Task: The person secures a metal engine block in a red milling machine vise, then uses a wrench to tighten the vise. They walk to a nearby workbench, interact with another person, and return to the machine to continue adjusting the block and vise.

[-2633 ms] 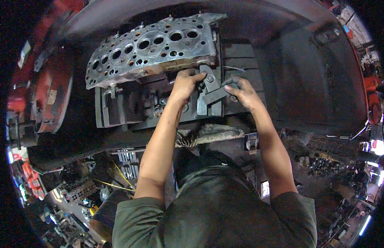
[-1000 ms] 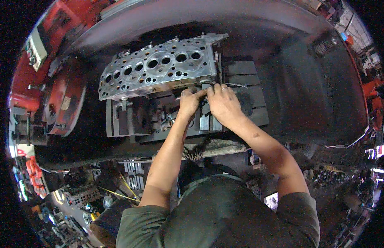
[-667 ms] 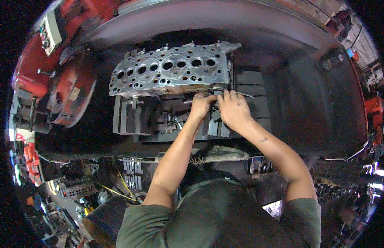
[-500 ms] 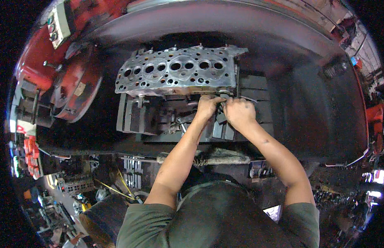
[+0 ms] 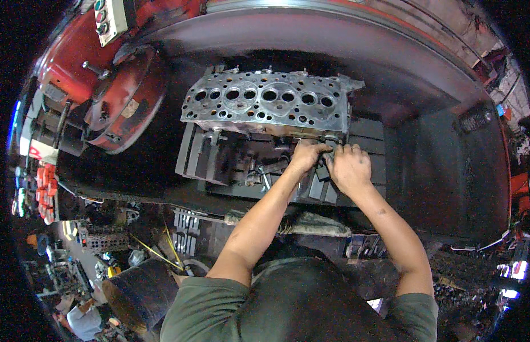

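Note:
A grey metal cylinder head [image 5: 265, 100] with a row of round openings lies across supports on a slotted machine table [image 5: 367, 130]. Just below its near edge, toward the right end, both my hands work close together around a small clamp fitting [image 5: 331, 139]. My left hand [image 5: 309, 155] has its fingers curled in, thumb pointing right at the fitting; what they grip is hidden. Beside it, my right hand [image 5: 351, 166] is bent with fingers curled over and thumb toward the left hand; its grip is hidden too. A dark block [image 5: 322, 185] sits under the hands.
At the left stands a large red round wheel housing [image 5: 128, 105], with a push-button box [image 5: 110, 21] above it. Clamp pieces and tools [image 5: 256, 171] lie between the supports. A rolled cloth [image 5: 313, 223] rests along the near edge. A coiled spring-like part [image 5: 474, 121] is at far right.
The whole view has shifted, so the cylinder head and table appear farther right. My hands stay at the same end of it; the right one sits slightly farther from the left.

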Demonstrator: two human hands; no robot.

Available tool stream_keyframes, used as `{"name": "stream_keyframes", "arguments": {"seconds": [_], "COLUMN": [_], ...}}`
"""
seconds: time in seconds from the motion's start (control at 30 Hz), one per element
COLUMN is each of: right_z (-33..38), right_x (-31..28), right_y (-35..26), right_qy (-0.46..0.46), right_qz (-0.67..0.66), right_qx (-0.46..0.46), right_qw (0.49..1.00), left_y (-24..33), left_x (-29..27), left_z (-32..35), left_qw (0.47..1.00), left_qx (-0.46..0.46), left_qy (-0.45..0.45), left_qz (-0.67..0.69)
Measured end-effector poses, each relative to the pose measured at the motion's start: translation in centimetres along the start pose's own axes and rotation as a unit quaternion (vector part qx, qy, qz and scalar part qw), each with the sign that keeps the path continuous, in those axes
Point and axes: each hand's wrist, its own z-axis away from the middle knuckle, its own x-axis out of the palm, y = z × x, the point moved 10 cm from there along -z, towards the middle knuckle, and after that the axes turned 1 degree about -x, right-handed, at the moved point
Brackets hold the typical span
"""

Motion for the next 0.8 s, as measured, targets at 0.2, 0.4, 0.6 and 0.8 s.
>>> {"name": "stream_keyframes", "arguments": {"seconds": [0.2, 0.4, 0.6, 0.8], "right_z": [-0.3, 0.0, -0.3, -0.2], "right_x": [2.2, 1.1, 2.8, 1.0], "right_y": [0.0, 0.0, -0.3, -0.8], "right_qy": [-0.116, -0.073, -0.124, -0.085], "right_qz": [-0.002, -0.003, 0.020, 0.068], "right_qx": [0.024, 0.015, 0.047, 0.047], "right_qw": [0.993, 0.997, 0.991, 0.993], "left_y": [1.9, 1.1, 1.9, 0.4], "left_x": [-0.6, -0.1, -0.4, -0.1], "left_z": [0.5, -0.1, -0.1, -0.1], "left_qw": [0.983, 0.988, 0.982, 0.997], "left_qx": [0.051, 0.042, 0.121, 0.008], "left_qy": [0.031, 0.014, 0.057, 0.032], "left_qz": [-0.171, -0.147, -0.134, 0.067]}}
